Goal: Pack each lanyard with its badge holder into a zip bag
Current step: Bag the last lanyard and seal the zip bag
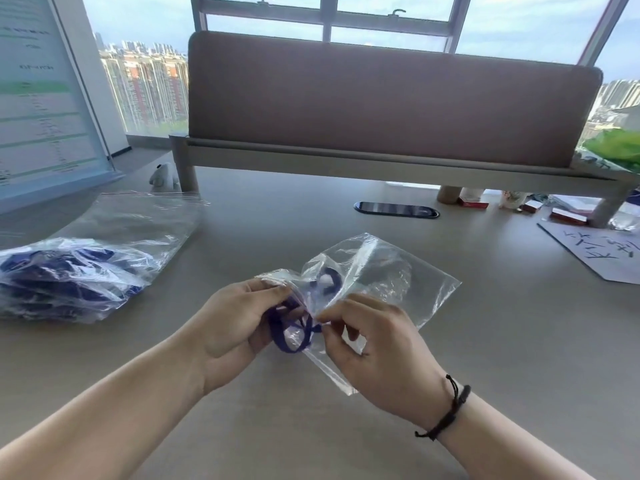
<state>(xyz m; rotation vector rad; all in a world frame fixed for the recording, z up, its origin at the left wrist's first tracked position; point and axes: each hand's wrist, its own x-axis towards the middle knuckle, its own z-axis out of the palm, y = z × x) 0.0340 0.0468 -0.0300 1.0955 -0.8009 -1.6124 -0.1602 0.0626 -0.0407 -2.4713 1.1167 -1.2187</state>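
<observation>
A clear zip bag (388,271) lies crumpled on the desk in front of me, mouth toward me. A blue lanyard (289,336) loops out of the mouth, and part of it shows through the plastic further in, beside something pale that may be the badge holder. My left hand (230,327) pinches the bag's mouth edge and the lanyard on the left. My right hand (374,348), with a black cord bracelet on the wrist, pinches the mouth edge on the right.
A large clear bag (69,278) full of blue lanyards lies at the left, with empty zip bags (138,216) behind it. A desk partition (381,98) stands at the back. A sheet of handwritten paper (595,251) and small boxes (568,216) lie at the right. A black oval cable port (396,209) sits mid-desk.
</observation>
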